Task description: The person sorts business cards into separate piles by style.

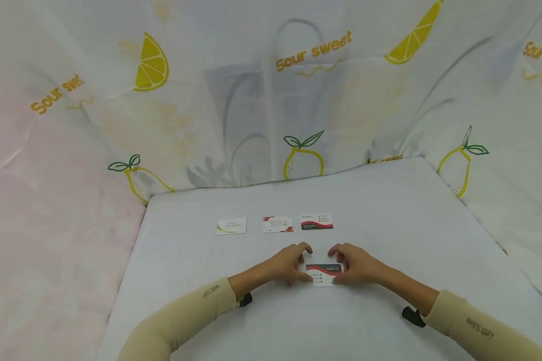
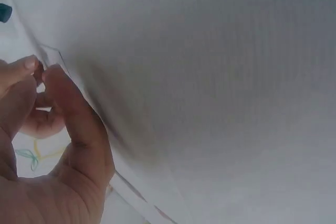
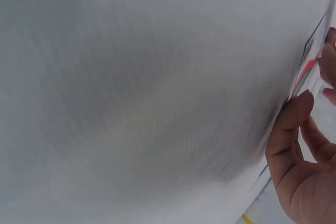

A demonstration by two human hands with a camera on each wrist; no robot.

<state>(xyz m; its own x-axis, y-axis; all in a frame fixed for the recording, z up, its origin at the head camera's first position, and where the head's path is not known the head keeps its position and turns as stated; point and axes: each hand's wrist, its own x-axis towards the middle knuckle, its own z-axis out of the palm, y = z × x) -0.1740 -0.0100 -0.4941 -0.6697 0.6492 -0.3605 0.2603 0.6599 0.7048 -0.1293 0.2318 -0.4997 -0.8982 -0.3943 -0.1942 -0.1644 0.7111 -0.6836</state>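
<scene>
A business card [image 1: 323, 275] with a dark band, a red wave and white print lies on the white table between my two hands. My left hand [image 1: 293, 264] is at its left side, with the thumb tip at the near-left corner and the curved index finger above the far edge. At the right side, my right hand [image 1: 357, 264] mirrors this, its thumb [image 3: 299, 106] right at the card's edge. Both hands keep a wide gap between thumb and index finger. In the left wrist view, my left hand [image 2: 73, 145] mostly hides the card.
Farther back, three cards lie in a row: a white-and-green card [image 1: 232, 225], a white card with red flowers [image 1: 277, 224] and a red-and-black card [image 1: 316, 221]. A lemon-printed cloth [image 1: 253, 115] hangs behind the white table [image 1: 185, 250].
</scene>
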